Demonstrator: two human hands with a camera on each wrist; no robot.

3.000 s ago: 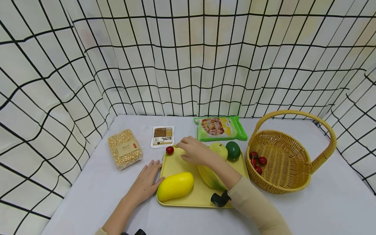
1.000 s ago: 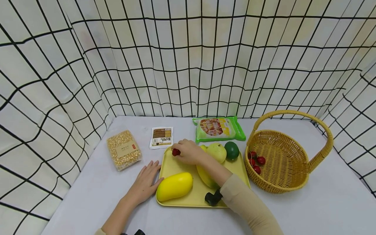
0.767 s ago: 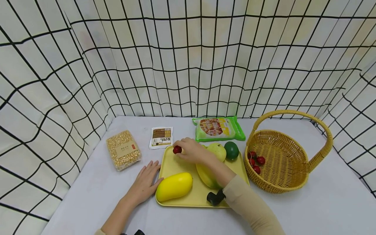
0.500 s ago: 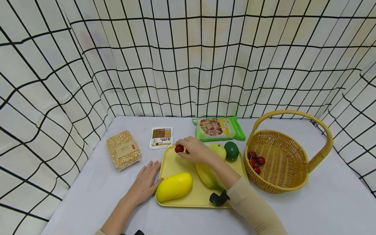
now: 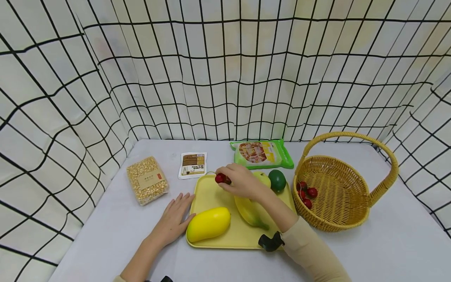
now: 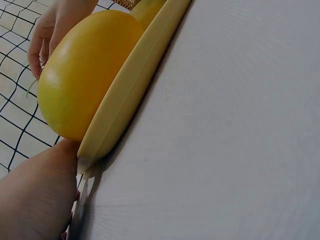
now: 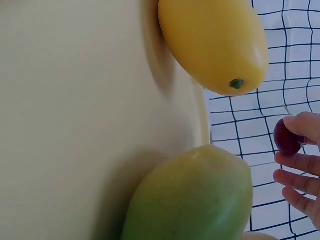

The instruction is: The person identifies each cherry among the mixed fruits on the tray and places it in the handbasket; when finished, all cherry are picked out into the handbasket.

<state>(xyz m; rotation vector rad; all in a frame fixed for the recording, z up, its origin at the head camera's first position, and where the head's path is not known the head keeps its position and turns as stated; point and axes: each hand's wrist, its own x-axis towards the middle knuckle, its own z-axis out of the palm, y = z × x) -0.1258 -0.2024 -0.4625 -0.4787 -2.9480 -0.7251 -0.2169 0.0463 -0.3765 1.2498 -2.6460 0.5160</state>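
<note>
Right hand (image 5: pixel 239 181) — fingers clamped on red cherry (image 5: pixel 220 178), near yellow tray's (image 5: pixel 210 197) far edge. Left hand (image 5: pixel 172 220) — fingers straight, slightly apart, at left edge, by yellow fruit (image 5: pixel 209 224).

The right hand (image 5: pixel 242 181) is pinching a shiny, dark red cherry (image 5: pixel 220 178) over the flat yellow tray (image 5: pixel 211 194); a second one may be hiding behind it. A thin green stem (image 5: pixel 210 172) is poking out. The left hand (image 5: pixel 174 217) is resting beside a fat yellow fruit (image 5: pixel 209 224).
</note>
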